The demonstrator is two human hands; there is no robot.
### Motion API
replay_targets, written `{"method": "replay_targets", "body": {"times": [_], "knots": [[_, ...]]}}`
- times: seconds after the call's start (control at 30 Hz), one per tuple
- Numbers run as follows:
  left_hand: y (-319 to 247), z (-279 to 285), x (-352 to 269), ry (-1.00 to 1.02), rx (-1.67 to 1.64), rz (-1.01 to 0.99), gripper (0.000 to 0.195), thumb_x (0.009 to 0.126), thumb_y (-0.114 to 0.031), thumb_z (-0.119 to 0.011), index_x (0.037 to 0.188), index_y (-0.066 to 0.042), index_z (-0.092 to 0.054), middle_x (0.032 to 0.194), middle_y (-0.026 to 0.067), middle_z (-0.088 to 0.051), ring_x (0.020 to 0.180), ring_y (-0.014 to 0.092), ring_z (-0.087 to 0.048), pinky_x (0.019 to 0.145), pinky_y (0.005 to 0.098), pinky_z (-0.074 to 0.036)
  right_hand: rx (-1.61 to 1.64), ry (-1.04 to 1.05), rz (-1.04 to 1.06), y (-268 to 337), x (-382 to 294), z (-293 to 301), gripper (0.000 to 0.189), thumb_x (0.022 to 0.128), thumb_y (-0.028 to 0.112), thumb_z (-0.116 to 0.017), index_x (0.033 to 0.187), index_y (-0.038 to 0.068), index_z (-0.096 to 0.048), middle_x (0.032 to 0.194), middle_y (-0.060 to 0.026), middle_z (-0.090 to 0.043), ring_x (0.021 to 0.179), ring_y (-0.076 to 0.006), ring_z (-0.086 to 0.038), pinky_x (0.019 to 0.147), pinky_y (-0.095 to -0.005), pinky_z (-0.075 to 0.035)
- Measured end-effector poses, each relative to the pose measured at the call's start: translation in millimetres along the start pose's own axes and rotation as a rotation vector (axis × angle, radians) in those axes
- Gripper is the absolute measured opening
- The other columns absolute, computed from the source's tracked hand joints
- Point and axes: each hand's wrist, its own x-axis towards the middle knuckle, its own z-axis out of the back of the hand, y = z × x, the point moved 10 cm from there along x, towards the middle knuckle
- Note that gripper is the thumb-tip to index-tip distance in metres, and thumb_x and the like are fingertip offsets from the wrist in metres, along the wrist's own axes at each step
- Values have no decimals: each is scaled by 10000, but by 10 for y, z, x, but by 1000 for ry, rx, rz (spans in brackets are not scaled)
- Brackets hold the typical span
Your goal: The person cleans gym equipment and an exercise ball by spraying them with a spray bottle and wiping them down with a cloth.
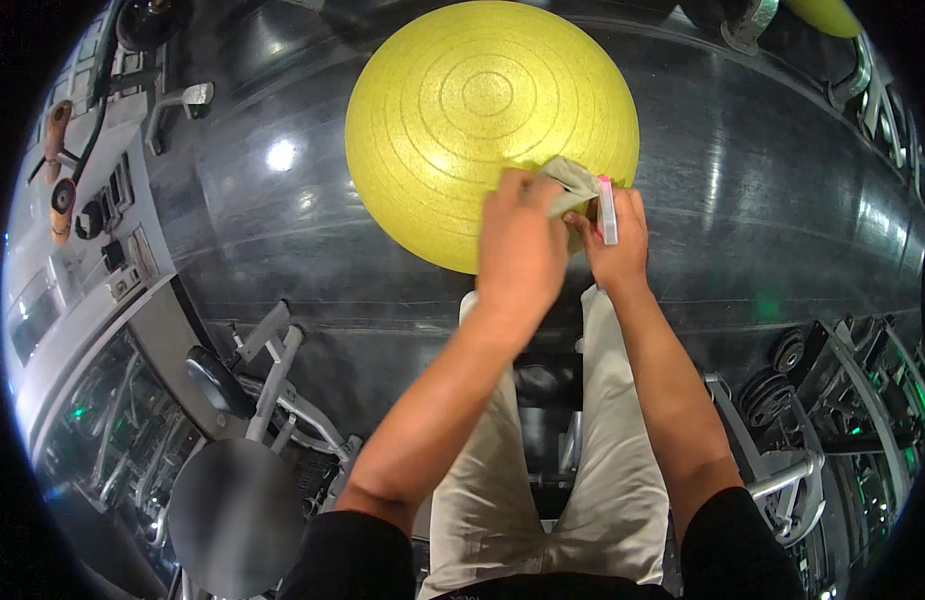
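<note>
A large yellow exercise ball (486, 94) with ringed ridges sits on the dark floor before me. Over its near right side, my left hand (521, 244) grips a crumpled pale cloth (571, 180); motion blurs this hand a little. Close beside it, my right hand (620, 244) holds a small item of clear and pink plastic (608, 210), whose exact kind I cannot tell. The cloth's right end meets or overlaps the plastic item. Fingers hide part of both things.
Black flooring (732, 225) surrounds the ball. Gym machines with silver frames stand at left (275, 375) and right (789, 480), the latter near weight plates (766, 397). A mirror (110, 420) lines the left wall. Part of another yellow ball (826, 15) shows at upper right.
</note>
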Motion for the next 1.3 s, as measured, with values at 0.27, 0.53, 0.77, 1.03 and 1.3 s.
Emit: {"method": "replay_targets", "body": {"times": [0.27,0.53,0.77,1.03,1.3], "knots": [[967,1646,1444,-359,409,64,324,913,-30,-637,1230,-88,-670,1284,194,-631,1147,453,-653,1000,524,-523,-1,24,-25,-30,-107,28,482,787,227,-935,1082,24,-611,1023,-128,-574,899,-340,-595,788,-432,-516],[322,655,1340,-101,672,-131,365,869,-18,-659,1222,-111,-662,1288,122,-647,1051,392,-669,975,481,-519,-7,-12,-45,105,-17,-83,512,790,235,-931,1133,12,-623,1023,-146,-566,909,-367,-594,801,-448,-512],[-6,50,21,15,399,-189,483,814,120,-613,1241,-100,-668,1242,145,-646,1031,434,-607,942,490,-512,-24,-17,20,264,230,-99,508,793,230,-934,1138,18,-627,1021,-142,-571,902,-357,-598,804,-441,-513],[643,1076,362,-287,10,179,336,927,80,-612,1230,-52,-675,1214,183,-640,1134,399,-634,975,445,-526,30,41,-105,4,38,1,530,794,251,-933,1167,21,-635,1031,-132,-583,897,-345,-619,776,-446,-526],[1205,1110,2086,-212,628,188,311,977,-157,-633,1277,-224,-683,1340,108,-650,1221,409,-635,1013,552,-498,83,61,36,206,-364,-299,547,808,237,-917,1206,23,-608,1114,-167,-558,980,-399,-606,823,-460,-521]]}}
